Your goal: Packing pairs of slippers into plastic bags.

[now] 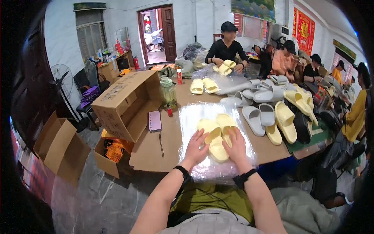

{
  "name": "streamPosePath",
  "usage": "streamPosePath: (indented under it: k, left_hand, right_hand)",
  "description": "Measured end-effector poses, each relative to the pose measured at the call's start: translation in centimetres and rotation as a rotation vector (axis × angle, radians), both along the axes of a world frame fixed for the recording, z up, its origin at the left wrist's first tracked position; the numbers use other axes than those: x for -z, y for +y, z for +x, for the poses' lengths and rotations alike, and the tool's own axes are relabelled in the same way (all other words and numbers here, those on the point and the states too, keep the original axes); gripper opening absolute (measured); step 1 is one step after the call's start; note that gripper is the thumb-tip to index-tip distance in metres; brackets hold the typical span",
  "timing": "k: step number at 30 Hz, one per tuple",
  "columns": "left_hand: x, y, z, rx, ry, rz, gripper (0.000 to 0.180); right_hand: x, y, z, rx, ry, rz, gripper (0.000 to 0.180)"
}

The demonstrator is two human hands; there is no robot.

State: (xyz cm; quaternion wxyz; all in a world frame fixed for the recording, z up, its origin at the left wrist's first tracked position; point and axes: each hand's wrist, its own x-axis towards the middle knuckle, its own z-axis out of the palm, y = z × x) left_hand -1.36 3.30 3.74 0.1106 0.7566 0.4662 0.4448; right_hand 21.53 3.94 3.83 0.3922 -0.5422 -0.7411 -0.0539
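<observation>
A pair of pale yellow slide slippers (216,150) lies side by side on a stack of clear plastic bags (189,117) at the table's front edge. From the left, my left hand (197,147) holds the left slipper, its fingers along the strap and its thumb toward the sole. My right hand (236,147) grips the right slipper from the other side, fingers on its strap. Both wrists wear dark bands. To the right of the bags lie grey slippers (252,119) and more yellow slippers (285,121).
An open cardboard box (117,97) lies on its side at the table's left, near a phone (154,121), a small red bottle (169,110) and a clear jug (168,93). Across the table a person (226,48) handles yellow slippers. Several people sit along the right.
</observation>
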Motion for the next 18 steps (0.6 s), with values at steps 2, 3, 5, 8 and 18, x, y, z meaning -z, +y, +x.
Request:
streamPosePath:
  k: [2, 3, 5, 8, 18]
  left_hand:
    - [-0.2, -0.1, 0.0, 0.006, 0.004, 0.001, 0.052]
    - [-0.2, -0.1, 0.0, -0.002, -0.001, 0.015, 0.051]
    - [0.1, 0.1, -0.3, -0.03, 0.017, 0.042, 0.05]
    - [0.0, 0.1, -0.1, -0.031, 0.033, 0.071, 0.05]
    - [1.3, 0.2, 0.4, -0.052, 0.059, 0.144, 0.048]
  right_hand:
    - [-0.2, 0.1, 0.0, 0.021, 0.001, -0.004, 0.062]
    - [-0.2, 0.1, -0.1, 0.008, 0.01, 0.001, 0.061]
    - [-0.3, 0.0, -0.5, 0.011, 0.013, 0.019, 0.057]
    - [-0.6, -0.6, -0.3, -0.008, 0.07, 0.071, 0.055]
    - [0.5, -1.0, 0.1, 0.005, 0.165, 0.192, 0.038]
